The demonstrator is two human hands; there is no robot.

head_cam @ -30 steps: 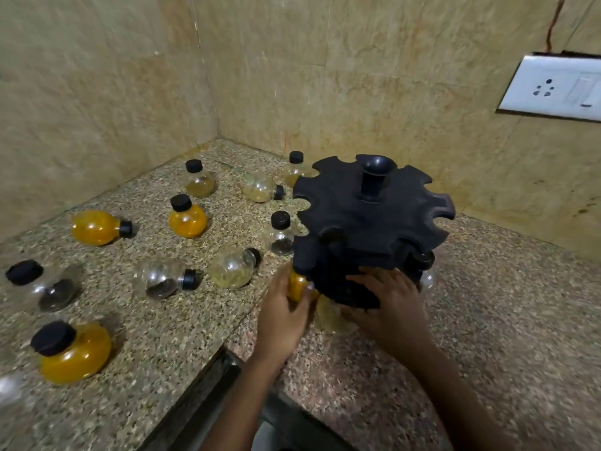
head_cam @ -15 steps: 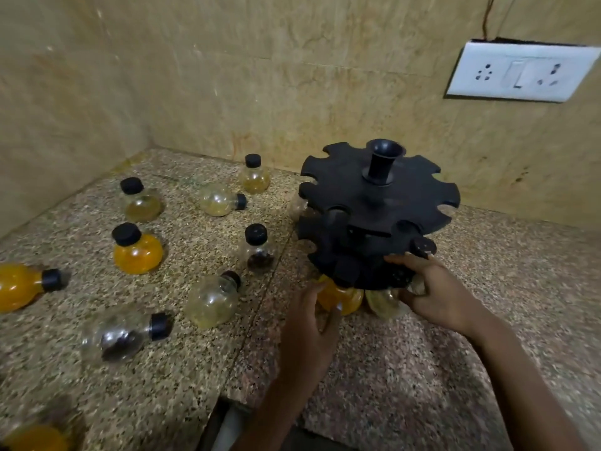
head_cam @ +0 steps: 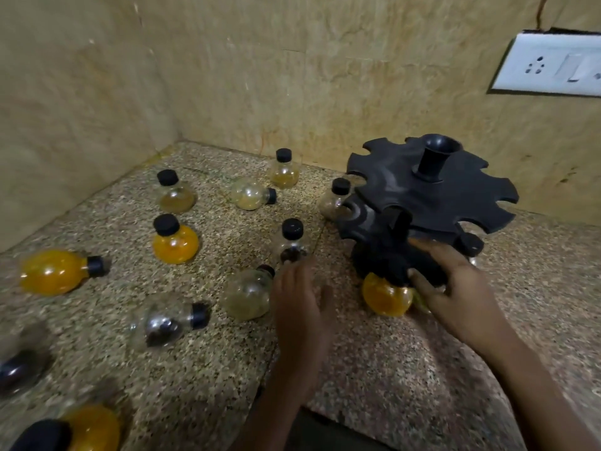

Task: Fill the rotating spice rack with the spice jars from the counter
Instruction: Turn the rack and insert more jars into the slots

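Note:
The black two-tier spice rack (head_cam: 432, 196) stands at the right of the granite counter (head_cam: 390, 369). A yellow-filled jar (head_cam: 385, 296) hangs in its lower tier at the front. My right hand (head_cam: 455, 284) grips the lower tier beside that jar. My left hand (head_cam: 300, 307) hovers open over the counter, just right of a pale jar (head_cam: 248, 292) lying on its side. Several round black-capped jars lie or stand to the left, among them an upright yellow jar (head_cam: 175, 242) and an upright dark-spice jar (head_cam: 292, 244).
Beige walls meet in a corner at the back left. A white socket plate (head_cam: 549, 65) is on the wall at upper right. Another jar (head_cam: 335, 203) stands against the rack's left side. The counter's front edge (head_cam: 292, 411) lies under my left forearm.
My left hand has let go of the yellow jar in the lower tier and drawn left toward the loose jars. My right hand has shifted along the lower tier. The camera swung left.

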